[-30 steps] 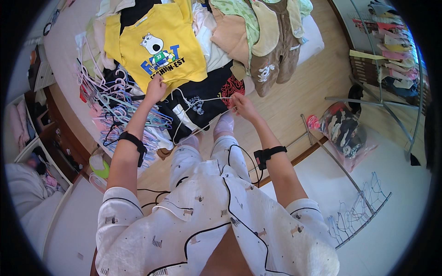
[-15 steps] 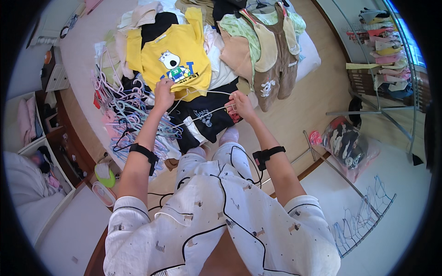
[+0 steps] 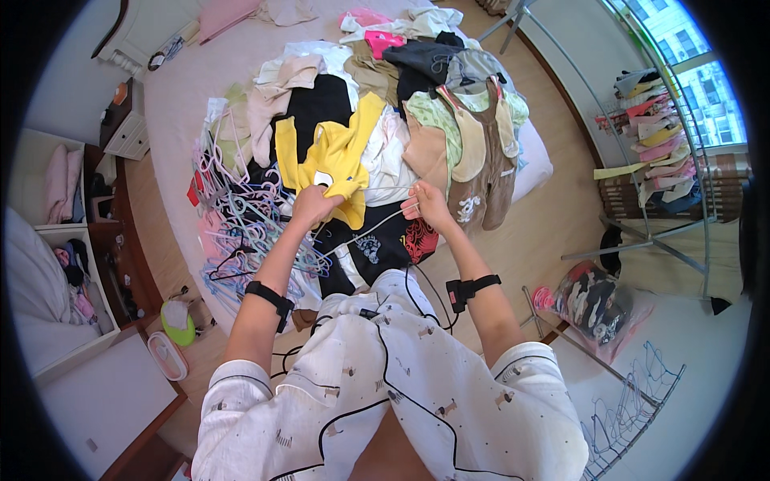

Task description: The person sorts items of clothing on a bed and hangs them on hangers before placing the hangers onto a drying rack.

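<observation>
My left hand [image 3: 314,205] is closed on the lower edge of a yellow T-shirt [image 3: 350,152], which is gathered up so that most of its printed front is folded out of sight. A thin pale hanger [image 3: 370,231] is held at one end by my right hand [image 3: 429,206], fingers curled round it. The hanger stretches leftward to the shirt's hem; whether any part lies inside the shirt is hidden. Beneath both hands lie dark folded clothes [image 3: 383,250]. Left of my left hand is a tangled heap of pastel hangers [image 3: 241,196].
Brown overalls [image 3: 481,180] and other clothes pile up on the bed [image 3: 172,104]. A metal rack [image 3: 670,248] with small garments stands at right, near a clear bag of clothes [image 3: 597,309]. More hangers [image 3: 634,413] hang on a rail at lower right.
The T-shirt, spread out with its print showing before, is now bunched and lifted by my left hand. My right hand still grips the hanger. The whole view has shifted, showing more of the bed.
</observation>
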A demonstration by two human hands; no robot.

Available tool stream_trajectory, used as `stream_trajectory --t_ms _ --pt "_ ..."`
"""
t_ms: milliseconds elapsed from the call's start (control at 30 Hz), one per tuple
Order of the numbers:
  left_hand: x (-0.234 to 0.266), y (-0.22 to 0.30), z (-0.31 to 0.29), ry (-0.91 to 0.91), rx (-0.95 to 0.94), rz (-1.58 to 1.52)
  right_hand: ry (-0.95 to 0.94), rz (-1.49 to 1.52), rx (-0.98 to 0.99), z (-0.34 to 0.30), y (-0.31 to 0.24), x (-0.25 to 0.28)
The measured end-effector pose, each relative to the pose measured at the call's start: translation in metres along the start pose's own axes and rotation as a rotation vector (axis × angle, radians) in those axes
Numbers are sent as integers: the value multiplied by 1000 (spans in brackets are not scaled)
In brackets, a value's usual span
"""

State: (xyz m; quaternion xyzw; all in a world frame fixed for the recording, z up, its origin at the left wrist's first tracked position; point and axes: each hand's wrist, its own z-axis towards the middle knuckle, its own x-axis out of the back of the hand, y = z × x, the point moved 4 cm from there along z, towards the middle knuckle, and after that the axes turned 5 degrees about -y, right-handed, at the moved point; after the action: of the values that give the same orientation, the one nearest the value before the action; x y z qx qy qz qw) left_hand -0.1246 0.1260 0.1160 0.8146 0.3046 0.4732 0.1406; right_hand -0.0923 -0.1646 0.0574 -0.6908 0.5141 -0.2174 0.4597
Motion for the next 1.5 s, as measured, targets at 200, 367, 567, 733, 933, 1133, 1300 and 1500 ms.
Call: stream_trajectory --t_ms 200,367,567,733,933,1133,1300,1500 --pt "11 0 -25 107 -292 -37 -33 -11 52 3 -32 -25" --pt "47 28 -70 43 -428 -370 -82 -20 114 -1 -62 -49" --pt "66 30 -104 233 -561 -432 -121 73 212 -15 -100 -72" --pt "111 62 -162 436 -380 -326 -11 131 367 -45 -141 -59" --pt "151 40 -191 1014 -466 99 188 252 500 -94 -180 -41" --pt "157 6 -185 1029 -294 -66 430 337 523 -113 -185 -14" --pt "131 -5 -168 981 -401 -286 580 382 465 -112 -173 -10" --pt "86 44 -183 844 -829 -43 714 388 445 -114 -166 -9"
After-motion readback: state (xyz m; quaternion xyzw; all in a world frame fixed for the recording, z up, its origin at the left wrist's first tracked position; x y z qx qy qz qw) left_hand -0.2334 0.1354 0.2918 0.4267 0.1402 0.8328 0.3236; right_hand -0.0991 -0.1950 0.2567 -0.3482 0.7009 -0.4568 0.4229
